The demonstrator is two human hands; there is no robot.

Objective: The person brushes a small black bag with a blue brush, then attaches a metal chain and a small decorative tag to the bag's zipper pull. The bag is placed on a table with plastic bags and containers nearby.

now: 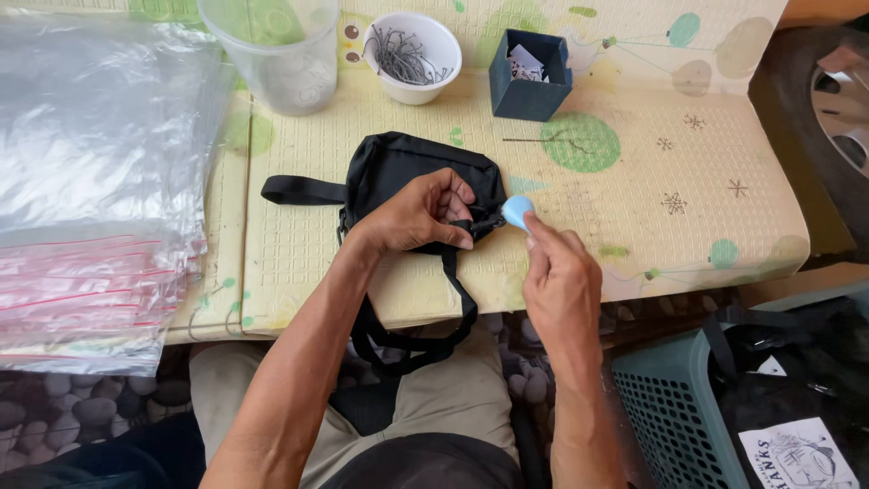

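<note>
Right now, starting at the far left, I see a stack of clear plastic bags (100, 181) with red seal strips lying on the tabletop (634, 235), which is covered in a pale yellow patterned mat. Beyond them stand a clear plastic cup (281, 54), a white bowl (415, 56) full of thin dark metal hooks or pins, and a small dark blue box (530, 74) with bits of paper inside.

Moving toward the middle, the small black pouch bag (407, 177) lies flat near the tabletop's front edge, its strap (412, 340) looping down over my lap. My left hand (418, 215) rests on the bag with its fingers pinched together on the zipper end or a loop at the bag's right side. My right hand (561, 281) comes in from the right, fingers clamped on a small light blue tag (517, 212), held touching that same spot.

I judge the tag is being fitted just now and not yet fixed; whether it has caught I cannot tell. At the far right, a green basket (674, 407) holds more dark bags, apparently awaiting their turn.
</note>
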